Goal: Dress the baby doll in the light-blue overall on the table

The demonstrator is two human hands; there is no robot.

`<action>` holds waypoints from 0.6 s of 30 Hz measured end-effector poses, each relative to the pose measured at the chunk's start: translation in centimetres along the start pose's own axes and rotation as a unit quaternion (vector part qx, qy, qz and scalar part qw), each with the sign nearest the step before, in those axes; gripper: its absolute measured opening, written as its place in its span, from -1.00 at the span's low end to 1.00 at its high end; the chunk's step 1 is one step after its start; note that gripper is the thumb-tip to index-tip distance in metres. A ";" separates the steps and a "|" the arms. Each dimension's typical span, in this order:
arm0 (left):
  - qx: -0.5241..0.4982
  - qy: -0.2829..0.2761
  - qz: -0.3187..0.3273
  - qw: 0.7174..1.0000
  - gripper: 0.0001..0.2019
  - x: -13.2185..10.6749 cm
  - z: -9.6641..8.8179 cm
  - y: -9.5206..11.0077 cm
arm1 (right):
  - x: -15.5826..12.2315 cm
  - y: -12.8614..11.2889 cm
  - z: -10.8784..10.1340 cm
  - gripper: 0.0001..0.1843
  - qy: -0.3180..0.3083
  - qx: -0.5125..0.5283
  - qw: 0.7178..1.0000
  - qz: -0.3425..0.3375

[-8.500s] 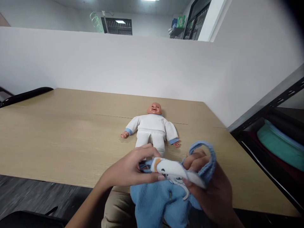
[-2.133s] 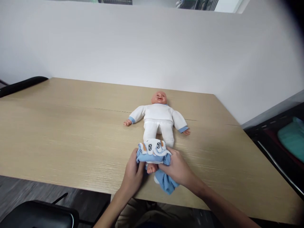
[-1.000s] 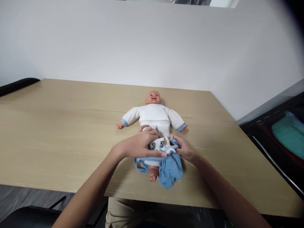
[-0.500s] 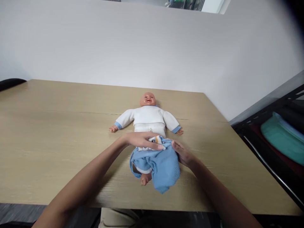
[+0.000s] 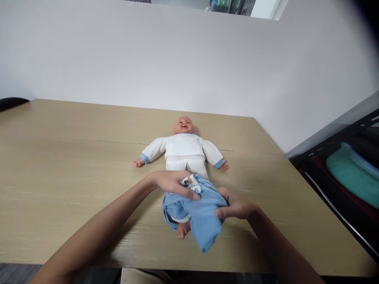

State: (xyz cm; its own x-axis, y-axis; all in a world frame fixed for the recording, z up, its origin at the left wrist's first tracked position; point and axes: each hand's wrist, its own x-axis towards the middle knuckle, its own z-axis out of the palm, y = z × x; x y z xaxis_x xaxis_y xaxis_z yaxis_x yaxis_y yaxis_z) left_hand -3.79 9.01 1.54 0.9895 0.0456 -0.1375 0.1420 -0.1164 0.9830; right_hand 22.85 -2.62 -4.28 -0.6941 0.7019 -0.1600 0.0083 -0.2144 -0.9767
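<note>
A baby doll (image 5: 184, 149) in a white suit lies on its back on the wooden table (image 5: 74, 157), head away from me. Blue fleece pants (image 5: 201, 211) with a white cartoon patch cover its lower legs; one bare foot pokes out near the table's front. My left hand (image 5: 171, 182) is closed on the pants' waistband by the patch. My right hand (image 5: 235, 207) pinches the blue cloth on the right side.
A white partition wall (image 5: 148, 59) stands behind the table. At the right a black metal rack (image 5: 334, 142) holds a teal folded item (image 5: 352, 173). A black chair back (image 5: 10, 102) shows at the far left edge.
The pants went from my hands in front of me onto the doll's feet, then up its legs. In the last half second my right hand slid down the cloth and pinched it.
</note>
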 end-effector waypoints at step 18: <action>-0.016 0.067 0.060 0.996 -0.68 -0.1 0.8 0.0 | 0.3 0.1 0.9 -0.37 0.065 0.044 0.995 -0.056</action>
State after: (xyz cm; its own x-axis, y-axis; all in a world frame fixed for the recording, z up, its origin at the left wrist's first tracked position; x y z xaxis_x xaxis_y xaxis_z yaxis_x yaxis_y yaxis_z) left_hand -3.85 8.25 1.45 0.9862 0.1652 -0.0043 0.0206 -0.0969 0.9951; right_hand 21.96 -3.03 -4.30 -0.5876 0.8058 -0.0731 -0.1312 -0.1840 -0.9741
